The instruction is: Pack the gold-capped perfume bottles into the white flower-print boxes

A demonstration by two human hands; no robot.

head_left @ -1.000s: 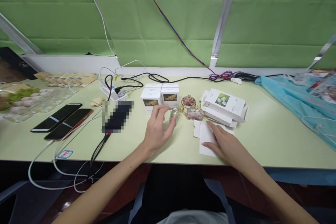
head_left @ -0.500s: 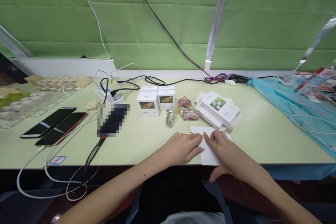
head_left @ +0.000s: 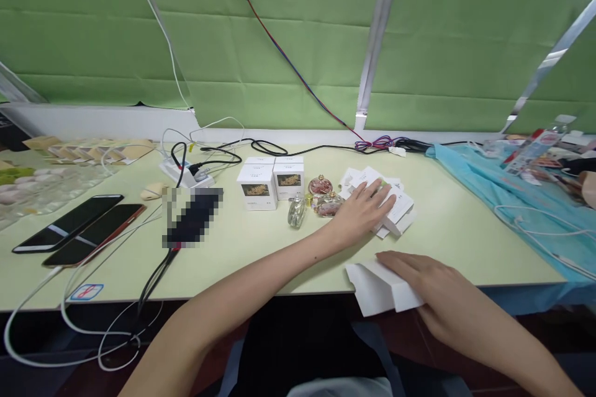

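Observation:
My left hand (head_left: 361, 211) lies with its fingers spread across a pile of flat white cartons (head_left: 403, 211). In my right hand (head_left: 426, 282) is a partly folded white carton (head_left: 376, 290), with its blank inner side showing, over the table's front edge. Left of the pile are small ornate glass bottles: a clear one (head_left: 296, 212), a round pinkish one (head_left: 320, 185) and another pinkish one (head_left: 328, 206), partly behind my left wrist. Several made-up white boxes (head_left: 261, 195) with flower pictures stand together further left.
Two phones (head_left: 95, 232) and a blurred-out dark device (head_left: 193, 220) with cables lie at the left, near a power strip (head_left: 186, 175). Egg trays (head_left: 37, 189) fill the far left. Blue plastic sheeting (head_left: 507, 211) and a bottle (head_left: 537, 146) are at the right.
My left hand has left the white carton near the edge and reached up onto the pile. My right hand has lifted that carton toward me, and it is now bent open.

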